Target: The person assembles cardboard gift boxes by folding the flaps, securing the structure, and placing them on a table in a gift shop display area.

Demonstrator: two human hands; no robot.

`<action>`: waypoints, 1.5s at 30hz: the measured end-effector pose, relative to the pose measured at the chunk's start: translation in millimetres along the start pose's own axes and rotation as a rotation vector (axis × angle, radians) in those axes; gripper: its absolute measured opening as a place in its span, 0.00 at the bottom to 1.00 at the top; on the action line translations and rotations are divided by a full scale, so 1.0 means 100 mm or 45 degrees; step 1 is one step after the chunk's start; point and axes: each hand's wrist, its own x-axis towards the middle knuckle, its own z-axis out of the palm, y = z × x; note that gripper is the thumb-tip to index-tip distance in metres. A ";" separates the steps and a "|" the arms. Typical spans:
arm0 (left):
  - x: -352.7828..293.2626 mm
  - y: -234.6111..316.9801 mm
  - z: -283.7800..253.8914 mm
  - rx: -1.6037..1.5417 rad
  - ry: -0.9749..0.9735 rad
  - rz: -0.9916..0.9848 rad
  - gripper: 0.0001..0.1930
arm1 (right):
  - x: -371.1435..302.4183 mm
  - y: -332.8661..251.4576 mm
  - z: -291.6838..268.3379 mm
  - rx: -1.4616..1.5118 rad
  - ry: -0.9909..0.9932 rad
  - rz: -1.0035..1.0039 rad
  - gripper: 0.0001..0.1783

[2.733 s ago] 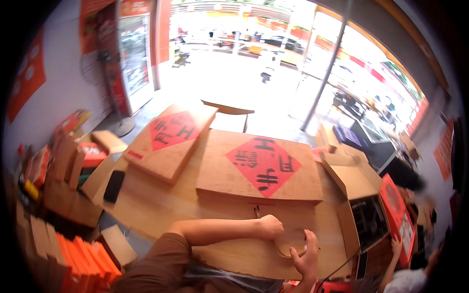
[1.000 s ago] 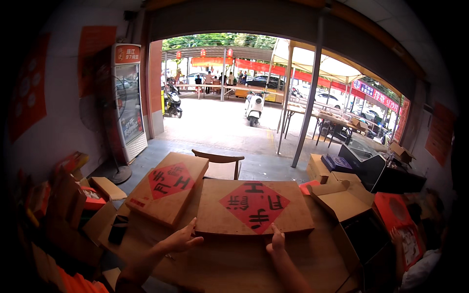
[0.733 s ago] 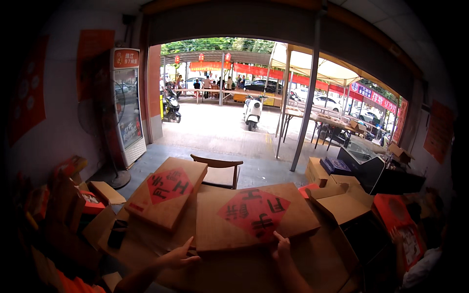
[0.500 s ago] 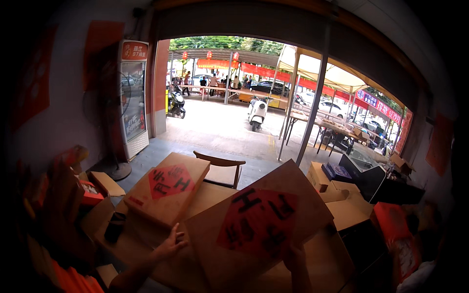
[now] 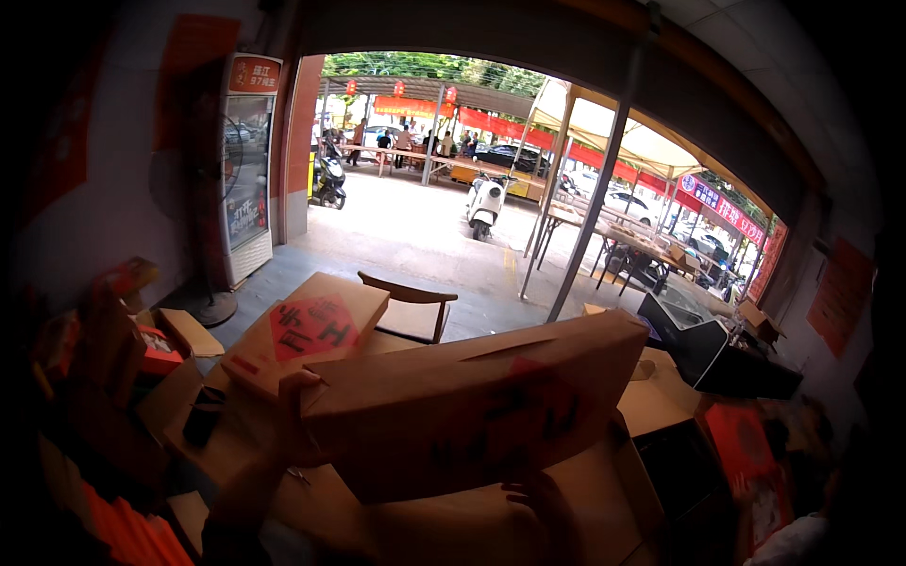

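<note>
A large flat brown cardboard box [image 5: 472, 377] with a red diamond label and black lettering is held tilted above the table, a long side edge facing up. My left hand [image 5: 294, 410] is closed on its left end, thumb over the upper corner. Below the box's lower edge is my right hand [image 5: 540, 498], dark in shadow, its fingers apart; whether it touches the box is hard to see. A similar box [image 5: 326, 292], also with a red diamond label, lies on the table [image 5: 330, 505] behind my left hand.
A dark cup-like container [image 5: 200, 417] stands at the table's left. Beyond the table is a wooden chair [image 5: 415, 311]. Open cartons [image 5: 661, 401] sit at the right, beside red boxes [image 5: 741, 439] and another person's hand [image 5: 744, 492]. A glass-door fridge [image 5: 250, 170] stands at the far left.
The held box has tipped so that its long side edge shows. My left hand, free before, now grips its left end. My right hand has come off its lower right edge.
</note>
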 end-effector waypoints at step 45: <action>1.38 0.68 0.09 0.810 -0.914 0.471 0.11 | -0.64 -2.55 0.73 -2.069 0.013 -0.458 0.37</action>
